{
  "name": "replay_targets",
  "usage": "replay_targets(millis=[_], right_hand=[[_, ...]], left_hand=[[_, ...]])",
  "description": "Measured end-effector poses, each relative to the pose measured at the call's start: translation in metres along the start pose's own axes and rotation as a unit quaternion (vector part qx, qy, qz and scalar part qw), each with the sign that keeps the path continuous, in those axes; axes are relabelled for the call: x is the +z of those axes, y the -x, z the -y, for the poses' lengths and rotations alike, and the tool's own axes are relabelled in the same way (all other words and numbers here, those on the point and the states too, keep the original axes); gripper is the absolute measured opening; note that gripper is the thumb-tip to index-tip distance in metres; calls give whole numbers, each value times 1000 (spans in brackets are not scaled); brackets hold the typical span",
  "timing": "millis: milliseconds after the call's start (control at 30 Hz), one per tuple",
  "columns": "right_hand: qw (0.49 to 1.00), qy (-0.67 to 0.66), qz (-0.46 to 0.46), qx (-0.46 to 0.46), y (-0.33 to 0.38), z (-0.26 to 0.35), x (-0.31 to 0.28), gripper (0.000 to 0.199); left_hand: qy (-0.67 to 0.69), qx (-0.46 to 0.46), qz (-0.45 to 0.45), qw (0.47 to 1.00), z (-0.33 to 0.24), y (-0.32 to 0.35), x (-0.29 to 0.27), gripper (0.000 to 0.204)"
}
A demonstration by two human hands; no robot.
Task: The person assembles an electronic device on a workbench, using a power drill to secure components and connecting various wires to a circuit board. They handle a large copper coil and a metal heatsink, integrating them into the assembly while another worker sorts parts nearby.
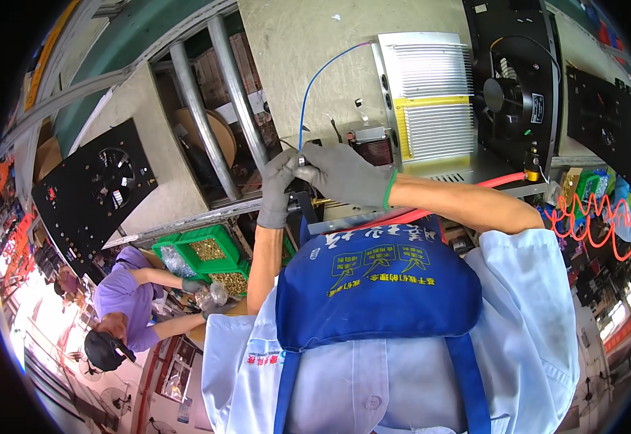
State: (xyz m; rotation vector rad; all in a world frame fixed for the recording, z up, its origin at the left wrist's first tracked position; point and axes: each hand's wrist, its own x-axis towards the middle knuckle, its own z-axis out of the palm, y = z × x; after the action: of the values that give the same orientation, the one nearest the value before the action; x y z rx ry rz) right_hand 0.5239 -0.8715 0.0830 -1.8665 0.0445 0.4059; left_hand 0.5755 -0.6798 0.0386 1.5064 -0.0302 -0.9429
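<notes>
The left hand [280, 184] and right hand [340, 173], both gloved, pinched the blue wire [302, 108] near its lower end, apparently steadying it, though fingers obscured the tip.

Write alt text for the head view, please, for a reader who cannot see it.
Gray-gloved left hand and right hand meet at the lower end of a blue wire at a workbench. A silver finned block lies to the upper right; a co-worker in purple is beside green bins at left.
</notes>
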Motion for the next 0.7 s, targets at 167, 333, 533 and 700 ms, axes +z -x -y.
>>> replay_targets(millis=[167, 333, 533, 700], right_hand=[[996, -42, -56, 47, -7, -17, 11, 44], [985, -106, -58, 122, -13, -13, 5, 37], [943, -233, 4, 236, -18, -5, -9, 35], [918, -277, 5, 282, -22, -12, -9, 35]], left_hand=[[15, -46, 5, 999, -11, 5, 3, 34], [61, -32, 16, 998, -7, 4, 4, 37], [120, -51, 15, 991, -11, 7, 11, 39], [96, -57, 11, 994, -18, 6, 11, 41]])
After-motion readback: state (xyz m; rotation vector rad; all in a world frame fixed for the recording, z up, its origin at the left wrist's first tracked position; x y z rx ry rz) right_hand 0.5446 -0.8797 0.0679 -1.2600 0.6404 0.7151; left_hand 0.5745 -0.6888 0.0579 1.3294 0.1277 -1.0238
